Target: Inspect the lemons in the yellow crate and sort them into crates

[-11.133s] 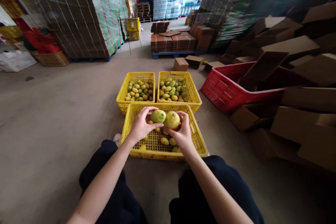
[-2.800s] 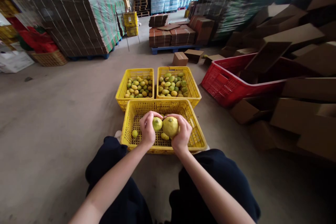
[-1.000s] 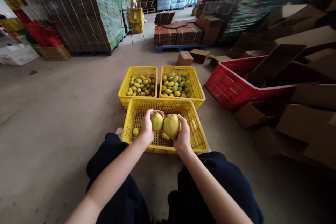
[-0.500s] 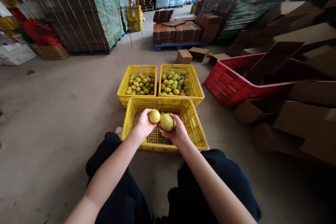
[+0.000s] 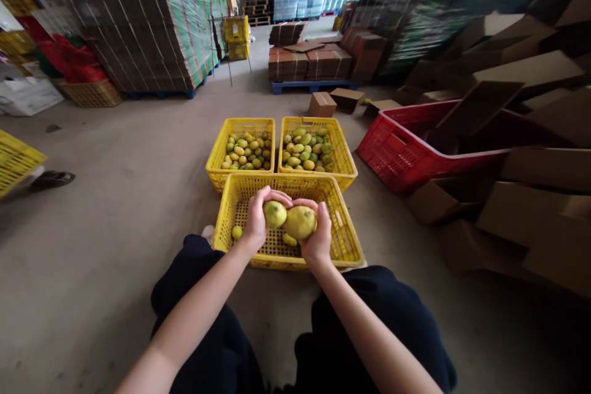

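Observation:
Above the near yellow crate (image 5: 348, 231), my left hand (image 5: 260, 215) holds a small yellow-green fruit (image 5: 276, 214) with its fingers curved behind it. My right hand (image 5: 318, 231) is wrapped round a larger yellow fruit (image 5: 301, 223). The two fruits are side by side, close together. Inside the near crate lie a small fruit (image 5: 237, 233) at the left and another (image 5: 289, 239) below my hands. Two more yellow crates hold many green and yellow fruits, one at the back left (image 5: 215, 154) and one at the back right (image 5: 346, 157).
A red crate (image 5: 397, 160) and piled open cardboard boxes (image 5: 521, 209) stand at the right. At the left edge are part of a yellow crate (image 5: 16, 160) and a person's shoe (image 5: 53, 180). Flattened cartons (image 5: 309, 64) lie on a blue pallet behind.
Both hands have turned, so the fruits show more openly between them. Small fruits now show in the near crate. A yellow crate and a shoe have come into view at the left.

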`<move>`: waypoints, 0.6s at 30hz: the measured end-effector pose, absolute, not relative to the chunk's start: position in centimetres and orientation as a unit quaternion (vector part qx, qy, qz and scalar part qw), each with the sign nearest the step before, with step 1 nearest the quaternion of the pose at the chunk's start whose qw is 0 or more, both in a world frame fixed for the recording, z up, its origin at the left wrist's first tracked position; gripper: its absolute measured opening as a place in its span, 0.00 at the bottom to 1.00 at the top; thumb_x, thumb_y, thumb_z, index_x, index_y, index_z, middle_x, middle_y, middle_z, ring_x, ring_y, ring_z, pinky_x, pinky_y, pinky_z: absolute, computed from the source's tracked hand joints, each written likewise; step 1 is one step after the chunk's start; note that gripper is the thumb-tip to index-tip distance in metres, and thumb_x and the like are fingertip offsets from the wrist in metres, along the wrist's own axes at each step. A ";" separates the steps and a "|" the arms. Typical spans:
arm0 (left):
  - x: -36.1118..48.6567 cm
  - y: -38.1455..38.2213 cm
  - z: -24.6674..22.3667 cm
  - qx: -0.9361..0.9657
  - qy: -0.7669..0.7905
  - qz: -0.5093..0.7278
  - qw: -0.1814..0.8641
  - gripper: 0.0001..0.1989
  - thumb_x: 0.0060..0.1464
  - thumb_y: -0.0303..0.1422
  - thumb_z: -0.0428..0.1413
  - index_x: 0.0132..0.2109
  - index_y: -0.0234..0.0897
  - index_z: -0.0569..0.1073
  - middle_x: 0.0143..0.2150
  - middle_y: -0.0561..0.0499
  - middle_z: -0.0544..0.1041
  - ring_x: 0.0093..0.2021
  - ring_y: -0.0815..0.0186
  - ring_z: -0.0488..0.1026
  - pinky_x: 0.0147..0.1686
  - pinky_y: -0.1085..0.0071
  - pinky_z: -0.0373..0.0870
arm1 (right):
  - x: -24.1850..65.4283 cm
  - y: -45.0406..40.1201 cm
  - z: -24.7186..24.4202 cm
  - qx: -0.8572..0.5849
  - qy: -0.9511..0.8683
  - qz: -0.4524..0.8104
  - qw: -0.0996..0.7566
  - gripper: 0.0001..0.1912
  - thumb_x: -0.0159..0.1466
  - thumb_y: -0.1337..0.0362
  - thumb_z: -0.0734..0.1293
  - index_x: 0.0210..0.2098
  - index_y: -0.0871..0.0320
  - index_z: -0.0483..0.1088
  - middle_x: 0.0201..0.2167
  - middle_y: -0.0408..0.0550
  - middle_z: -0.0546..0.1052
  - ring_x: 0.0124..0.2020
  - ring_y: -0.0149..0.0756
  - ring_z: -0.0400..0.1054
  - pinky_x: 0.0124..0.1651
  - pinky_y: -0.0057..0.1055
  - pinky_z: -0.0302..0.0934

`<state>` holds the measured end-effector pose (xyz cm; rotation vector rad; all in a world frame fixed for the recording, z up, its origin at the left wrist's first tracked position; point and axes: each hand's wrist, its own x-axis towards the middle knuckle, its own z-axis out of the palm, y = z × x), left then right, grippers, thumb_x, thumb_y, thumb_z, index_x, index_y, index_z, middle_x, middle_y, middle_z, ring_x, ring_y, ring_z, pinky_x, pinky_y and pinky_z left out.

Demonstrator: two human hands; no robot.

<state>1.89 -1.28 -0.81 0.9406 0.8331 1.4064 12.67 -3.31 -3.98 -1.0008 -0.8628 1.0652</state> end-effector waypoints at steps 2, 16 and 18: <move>2.0 -1.8 -0.8 0.467 0.361 0.604 0.536 0.26 0.57 0.40 0.42 0.19 0.37 0.76 0.27 0.46 0.76 0.34 0.62 0.73 0.41 0.67 0.66 | 12.7 -3.9 -4.1 -0.458 -0.408 0.418 0.670 0.26 0.63 0.47 0.52 0.29 0.57 0.73 0.30 0.45 0.77 0.34 0.38 0.71 0.37 0.33 0.64; 1.3 -3.0 -0.3 0.580 0.305 0.602 0.456 0.25 0.56 0.44 0.45 0.22 0.38 0.79 0.27 0.45 0.77 0.30 0.60 0.72 0.37 0.63 0.66 | 13.6 -5.5 -2.9 -0.401 -0.538 0.293 0.681 0.20 0.65 0.56 0.53 0.32 0.54 0.75 0.31 0.47 0.77 0.36 0.41 0.71 0.40 0.36 0.62; 1.4 -3.1 -0.2 0.579 0.302 0.602 0.458 0.25 0.56 0.44 0.45 0.22 0.38 0.78 0.27 0.45 0.77 0.30 0.61 0.72 0.36 0.63 0.66 | 13.6 -5.7 -2.8 -0.390 -0.541 0.297 0.683 0.20 0.64 0.56 0.53 0.32 0.54 0.75 0.32 0.47 0.77 0.37 0.41 0.71 0.40 0.36 0.62</move>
